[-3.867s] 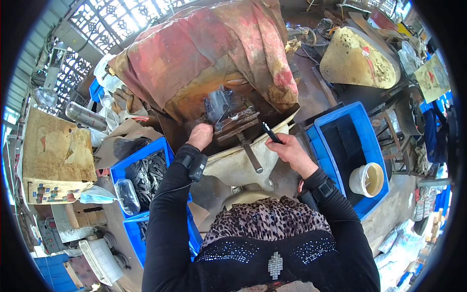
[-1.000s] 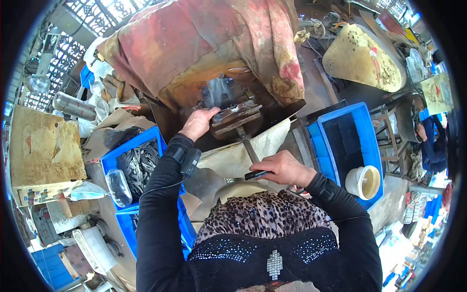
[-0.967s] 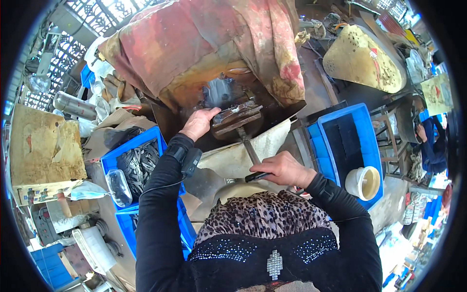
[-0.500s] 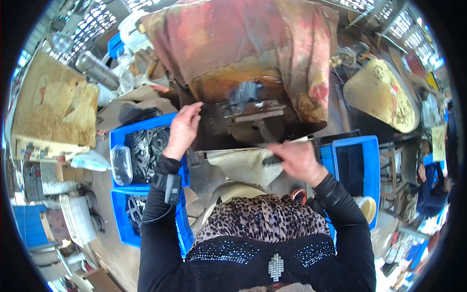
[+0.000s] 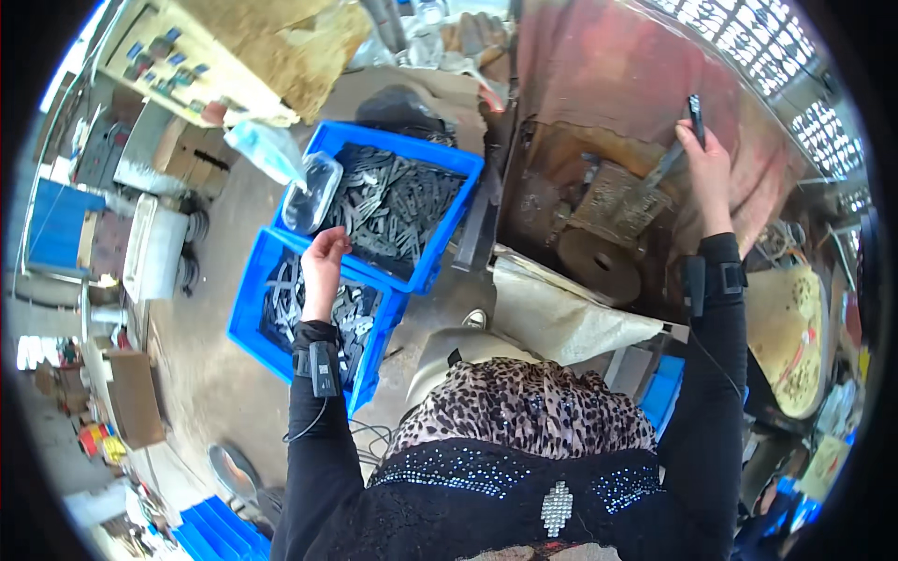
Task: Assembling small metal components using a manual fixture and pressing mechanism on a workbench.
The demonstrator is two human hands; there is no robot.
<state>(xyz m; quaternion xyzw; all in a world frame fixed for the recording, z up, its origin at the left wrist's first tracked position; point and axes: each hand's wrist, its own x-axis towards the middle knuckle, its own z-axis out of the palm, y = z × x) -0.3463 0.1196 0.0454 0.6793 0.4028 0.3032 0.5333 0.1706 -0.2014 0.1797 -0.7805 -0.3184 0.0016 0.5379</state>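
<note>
Black piece (image 5: 696, 117) gripped in right hand (image 5: 709, 164), well right of upper blue bin (image 5: 452, 220). Left hand (image 5: 325, 257) gone from metal block (image 5: 613, 201) to bin's near rim, work seemingly shifting binward; fingers bunched, hold unclear.

Pale-blue mask (image 5: 263, 151) upper left; cardboard box (image 5: 135, 397) lower left; lattice (image 5: 748, 45) upper right; stained yellowish panel (image 5: 789, 341) right side.

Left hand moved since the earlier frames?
Yes: the left hand went left, away from the red cloth, to the blue bins.
</note>
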